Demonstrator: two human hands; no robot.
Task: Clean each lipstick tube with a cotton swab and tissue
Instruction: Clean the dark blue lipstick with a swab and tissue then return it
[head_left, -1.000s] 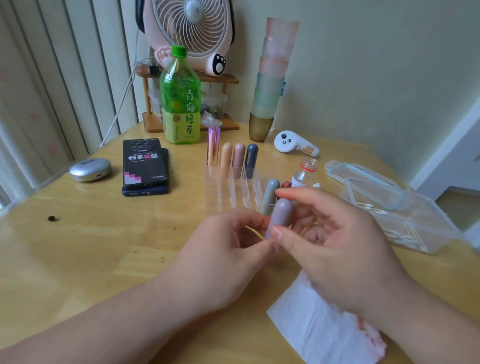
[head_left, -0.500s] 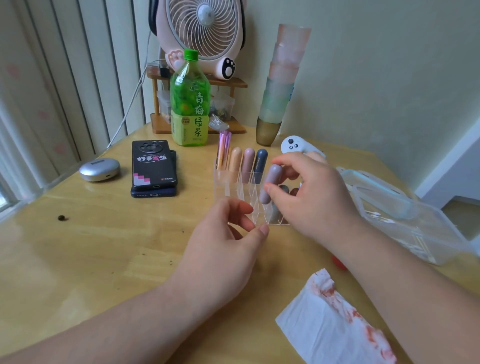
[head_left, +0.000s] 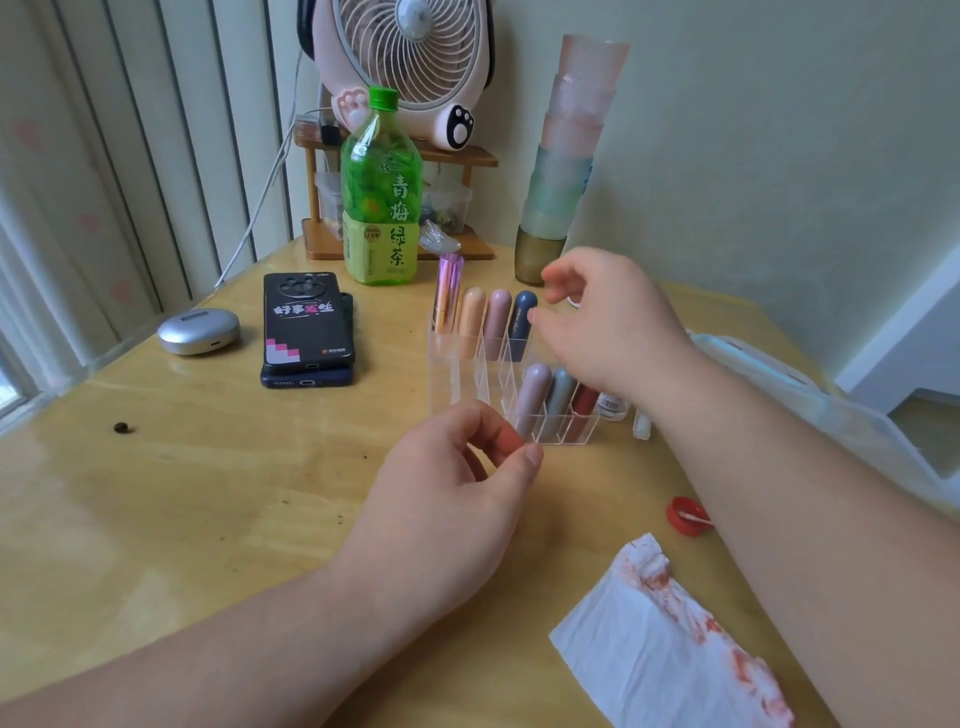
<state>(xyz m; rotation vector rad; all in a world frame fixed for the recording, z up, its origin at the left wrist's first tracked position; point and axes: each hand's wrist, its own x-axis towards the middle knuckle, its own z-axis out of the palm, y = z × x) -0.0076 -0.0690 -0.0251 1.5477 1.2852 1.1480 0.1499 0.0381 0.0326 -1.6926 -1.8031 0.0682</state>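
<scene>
A red-stained tissue (head_left: 670, 649) lies nearest on the tabletop (head_left: 208, 493). The left hand (head_left: 447, 493), loosely curled and empty, sits just in front of a clear rack (head_left: 457, 379) holding seven capped lipstick tubes (head_left: 532, 395). The right hand (head_left: 613, 322) hovers over the rack, fingers relaxed, holding nothing. A green bottle (head_left: 382, 208) stands behind.

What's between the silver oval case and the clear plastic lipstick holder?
Two stacked phones, black atop dark blue, lie there, seen in the head view.
</scene>
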